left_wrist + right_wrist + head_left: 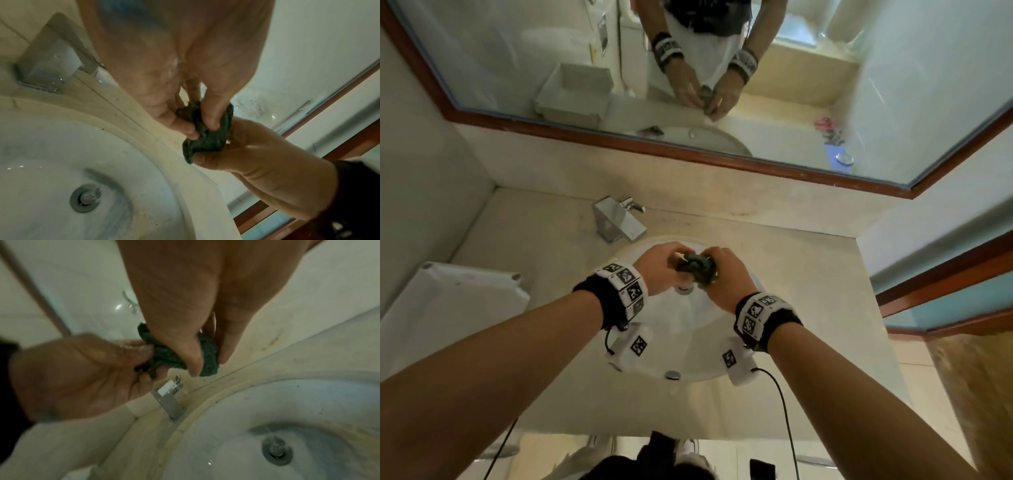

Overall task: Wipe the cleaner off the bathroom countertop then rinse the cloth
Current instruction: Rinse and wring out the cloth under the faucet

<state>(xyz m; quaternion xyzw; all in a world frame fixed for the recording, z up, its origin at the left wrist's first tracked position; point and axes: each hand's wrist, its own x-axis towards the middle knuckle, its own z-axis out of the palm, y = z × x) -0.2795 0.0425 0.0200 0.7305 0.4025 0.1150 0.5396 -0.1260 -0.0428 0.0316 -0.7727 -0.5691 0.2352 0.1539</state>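
Note:
A small dark green cloth (pixel 697 268) is bunched up between both hands above the white sink basin (pixel 681 342). My left hand (pixel 659 265) grips its left end with thumb and fingers curled round it. My right hand (pixel 726 274) grips the other end. In the left wrist view the cloth (pixel 207 138) is pinched by my left hand (pixel 197 128) from above and by my right hand (pixel 236 151) from below. The right wrist view shows the cloth (pixel 170 356) twisted between my right hand (pixel 205 363) and my left hand (pixel 148 356). No water runs from the chrome faucet (pixel 619 219).
The beige countertop (pixel 808 274) surrounds the basin, with the drain (pixel 85 198) at its bottom. A white box (pixel 448 308) sits on the counter's left. A wood-framed mirror (pixel 688 68) hangs on the wall behind. Tiled wall closes in the right side.

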